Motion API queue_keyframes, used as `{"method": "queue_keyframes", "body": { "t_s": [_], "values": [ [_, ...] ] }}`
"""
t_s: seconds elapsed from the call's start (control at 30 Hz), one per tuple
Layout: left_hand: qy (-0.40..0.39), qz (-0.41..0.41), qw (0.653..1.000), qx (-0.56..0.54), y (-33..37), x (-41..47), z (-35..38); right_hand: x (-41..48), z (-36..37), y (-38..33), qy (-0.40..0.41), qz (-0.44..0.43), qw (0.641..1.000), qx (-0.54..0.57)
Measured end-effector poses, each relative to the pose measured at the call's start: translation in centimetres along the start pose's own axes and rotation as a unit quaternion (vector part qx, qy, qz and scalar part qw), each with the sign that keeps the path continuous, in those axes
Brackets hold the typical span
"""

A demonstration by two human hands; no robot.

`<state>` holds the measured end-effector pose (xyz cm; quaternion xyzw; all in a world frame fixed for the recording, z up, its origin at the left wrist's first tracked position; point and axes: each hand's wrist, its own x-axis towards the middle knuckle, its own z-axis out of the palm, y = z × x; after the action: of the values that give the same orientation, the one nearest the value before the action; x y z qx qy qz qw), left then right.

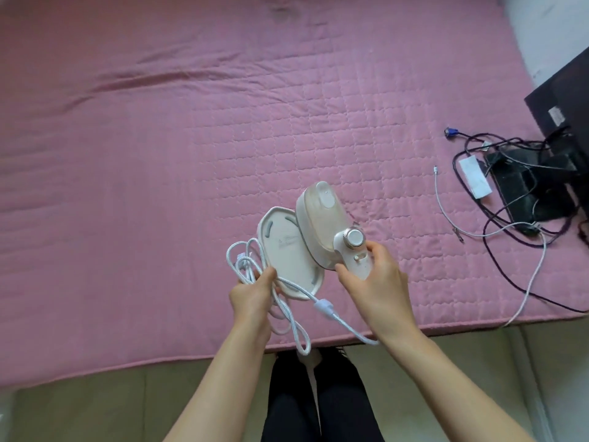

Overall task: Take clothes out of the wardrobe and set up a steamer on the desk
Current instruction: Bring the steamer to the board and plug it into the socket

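A white handheld steamer (322, 224) with a round silver dial is held above the pink bed. My right hand (373, 279) grips its handle. Beside it is a white oval base plate (287, 253), tilted on edge. My left hand (255, 290) holds that plate's lower edge together with loops of the steamer's white braided cord (245, 260). The cord hangs down below both hands and runs under my right wrist. No clothes, wardrobe or desk are in view.
A pink quilted bedspread (191, 138) fills most of the view. At the right lie a black monitor (561, 103), its stand, tangled dark cables (497, 218), a white adapter and a white cable (529, 282). Beige floor and my dark-trousered legs show below.
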<state>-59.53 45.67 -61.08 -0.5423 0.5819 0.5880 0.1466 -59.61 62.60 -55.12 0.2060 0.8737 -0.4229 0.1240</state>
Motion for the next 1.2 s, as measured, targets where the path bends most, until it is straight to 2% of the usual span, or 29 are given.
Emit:
{"method": "queue_keyframes", "body": {
  "t_s": [0.23,0.47,0.7,1.0,1.2],
  "values": [
    [0.092,-0.001,0.986,-0.138,-1.3,-6.7,-5.2,-4.5,-2.4,-3.8,-0.072,-0.111,0.991,-0.008],
    [0.186,-0.050,0.935,-0.299,-5.8,-12.7,-9.3,-8.6,-2.9,-5.2,-0.176,-0.197,0.964,-0.030],
    [0.261,-0.073,0.861,-0.431,-10.8,-17.6,-14.8,-13.9,-0.1,-6.6,-0.281,-0.272,0.916,-0.095],
    [0.346,-0.079,0.774,-0.525,-18.6,-21.3,-22.7,-23.6,5.7,-8.2,-0.410,-0.327,0.836,-0.162],
    [0.374,-0.085,0.725,-0.572,-24.1,-23.9,-29.6,-32.0,10.1,-8.5,-0.457,-0.371,0.786,-0.189]
  ]
}}
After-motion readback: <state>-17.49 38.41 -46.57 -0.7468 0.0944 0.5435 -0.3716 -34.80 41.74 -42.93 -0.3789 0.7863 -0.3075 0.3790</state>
